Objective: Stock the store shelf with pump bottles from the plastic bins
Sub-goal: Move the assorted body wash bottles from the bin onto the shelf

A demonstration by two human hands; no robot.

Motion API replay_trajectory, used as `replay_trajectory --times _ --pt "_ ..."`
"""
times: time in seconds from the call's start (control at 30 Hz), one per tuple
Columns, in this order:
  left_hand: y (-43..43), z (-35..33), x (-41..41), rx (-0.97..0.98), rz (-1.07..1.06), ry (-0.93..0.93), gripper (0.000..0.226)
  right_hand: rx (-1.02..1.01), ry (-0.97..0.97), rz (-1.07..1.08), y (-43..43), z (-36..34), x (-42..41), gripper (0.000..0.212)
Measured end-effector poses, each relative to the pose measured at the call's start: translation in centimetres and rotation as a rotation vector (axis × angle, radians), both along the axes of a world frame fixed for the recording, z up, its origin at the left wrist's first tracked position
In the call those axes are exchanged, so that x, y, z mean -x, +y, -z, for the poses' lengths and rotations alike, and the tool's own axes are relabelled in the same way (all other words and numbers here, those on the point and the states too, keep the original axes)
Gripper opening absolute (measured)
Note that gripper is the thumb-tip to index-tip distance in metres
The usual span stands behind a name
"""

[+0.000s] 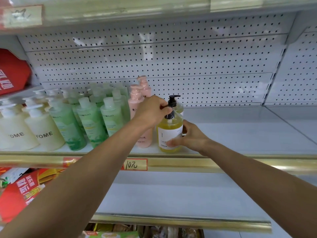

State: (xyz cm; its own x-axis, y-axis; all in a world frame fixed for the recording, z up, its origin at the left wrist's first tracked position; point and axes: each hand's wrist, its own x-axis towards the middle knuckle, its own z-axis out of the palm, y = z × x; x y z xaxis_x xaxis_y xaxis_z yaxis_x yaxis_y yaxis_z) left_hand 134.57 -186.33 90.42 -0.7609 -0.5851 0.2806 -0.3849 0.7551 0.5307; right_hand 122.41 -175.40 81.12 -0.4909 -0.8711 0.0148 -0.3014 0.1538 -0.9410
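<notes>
White pegboard [171, 66] backs the store shelf [240, 134], and its right side has lots of room. One yellow pump bottle [169, 133] stands near the front edge, just beside two pink bottles [135, 102]. My left hand [151, 112] pinches its black pump [169, 115] with curled fingers. My right hand [192, 136] wraps around its side, thumb on the label.

I think it could tip off the edge if I let go too soon. My left arm passes right in front of the pink bottles, so a bump could knock them over. Pushing the pump could squirt soap.

I count two yellow ones, with the second yellow bottle [179, 107] behind. I also see three green bottles [91, 122] and two cream bottles [44, 133] in front, with more behind.
</notes>
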Motion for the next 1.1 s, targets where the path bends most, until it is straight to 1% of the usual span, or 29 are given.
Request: replay_trajectory --times 0.2,0.4,0.47,0.53,0.57,0.6,0.67,0.73,0.8,0.9,1.1 --pt "-0.3 0.7 0.0 0.099 -0.040 -0.061 0.023 -0.046 0.010 0.021 -0.7 0.3 -0.4 0.071" --pt "-0.1 1.0 0.0 0.146 -0.036 -0.090 0.025 -0.141 0.104 -0.016 -0.5 -0.7 -0.8 0.073" --pt "0.1 1.2 -0.3 0.104 -0.021 -0.098 0.028 -0.203 0.213 -0.011 0.3 -1.5 -1.2 0.075" --pt "0.8 1.6 -1.0 0.085 -0.023 -0.095 0.048 -0.245 0.434 0.050 1.8 -2.2 -1.3 0.081" --pt "1.4 2.1 -1.5 0.138 -0.031 -0.075 0.056 -0.255 0.562 0.087 2.8 -2.4 -1.4 0.080" --pt "2.3 2.7 -2.1 0.219 -0.040 -0.036 0.058 -0.244 0.680 0.117 4.1 -2.5 -1.6 0.074" --pt "4.7 3.8 -3.3 0.337 -0.037 0.074 0.053 -0.196 0.858 0.152 7.0 -2.5 -1.9 0.059" --pt "7.8 5.2 -4.0 0.345 -0.021 0.138 0.046 -0.161 0.946 0.176 10.4 -2.0 -1.8 0.048" --pt "11.1 7.1 -4.2 0.284 0.001 0.140 0.042 -0.138 0.951 0.192 14.3 -1.2 -1.5 0.040" --pt "16.3 10.6 -3.7 0.152 0.064 0.065 0.040 -0.160 0.901 0.206 20.5 1.1 -0.5 0.033" --pt "27.4 19.6 -0.9 -0.182 0.149 -0.140 0.034 -0.383 0.690 0.175 33.1 8.3 3.0 0.027"
